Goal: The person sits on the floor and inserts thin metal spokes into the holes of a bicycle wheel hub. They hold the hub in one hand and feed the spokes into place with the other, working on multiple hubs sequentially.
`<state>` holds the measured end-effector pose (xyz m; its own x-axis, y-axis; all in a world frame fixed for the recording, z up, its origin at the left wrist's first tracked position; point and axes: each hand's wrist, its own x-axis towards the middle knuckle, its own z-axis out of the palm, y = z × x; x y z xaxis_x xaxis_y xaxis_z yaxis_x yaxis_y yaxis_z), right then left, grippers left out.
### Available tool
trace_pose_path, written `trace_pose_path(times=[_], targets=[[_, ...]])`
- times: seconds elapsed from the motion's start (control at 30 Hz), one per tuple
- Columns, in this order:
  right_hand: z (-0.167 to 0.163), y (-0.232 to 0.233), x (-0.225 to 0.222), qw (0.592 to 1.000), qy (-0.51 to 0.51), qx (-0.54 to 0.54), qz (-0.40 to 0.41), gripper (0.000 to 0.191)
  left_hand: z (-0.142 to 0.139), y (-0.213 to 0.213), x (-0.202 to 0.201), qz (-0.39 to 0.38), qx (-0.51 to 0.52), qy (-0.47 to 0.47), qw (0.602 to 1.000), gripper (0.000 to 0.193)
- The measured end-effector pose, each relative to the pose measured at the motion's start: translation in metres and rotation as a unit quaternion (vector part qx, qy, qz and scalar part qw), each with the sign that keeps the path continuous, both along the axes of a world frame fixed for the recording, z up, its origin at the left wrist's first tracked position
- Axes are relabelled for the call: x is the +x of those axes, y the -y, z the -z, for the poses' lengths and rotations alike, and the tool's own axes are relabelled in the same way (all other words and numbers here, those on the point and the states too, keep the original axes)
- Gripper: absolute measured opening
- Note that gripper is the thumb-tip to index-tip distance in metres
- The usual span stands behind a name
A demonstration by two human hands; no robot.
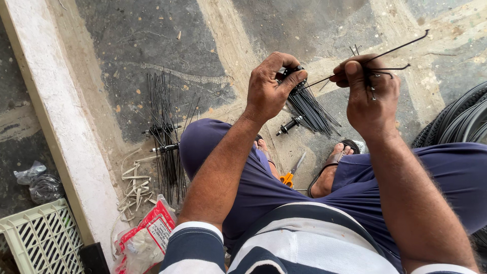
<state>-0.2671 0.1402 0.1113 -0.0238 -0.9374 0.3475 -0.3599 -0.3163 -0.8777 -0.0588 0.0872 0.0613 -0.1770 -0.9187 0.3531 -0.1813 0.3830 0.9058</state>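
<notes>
Gripping a black hub [293,77] fanned with thin black spokes [313,112], the left hand [269,89] is clenched; the right hand [369,94] pinches bent-ended loose spokes [393,50] above the floor [152,45].

Thin black metal spokes [314,109], rough mottled stone floor [152,45], pale plastic crate [40,238]
</notes>
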Motion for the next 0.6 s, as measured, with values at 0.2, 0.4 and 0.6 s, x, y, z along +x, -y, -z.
trace_pose_path(times=[0.2,0.4,0.6], targets=[[0.011,0.009,0.0,0.996,-0.082,-0.022,-0.007,0.019,-0.002,0.0,0.001,0.005,0.004,-0.01,1.0,0.018],[0.015,0.01,-0.002,0.97,-0.239,-0.042,-0.03,0.017,0.0,-0.001,0.001,0.003,0.019,-0.017,1.0,0.018],[-0.003,0.004,-0.006,0.998,-0.067,0.015,-0.014,0.031,0.001,0.0,0.002,-0.002,-0.004,-0.015,1.0,0.018]])
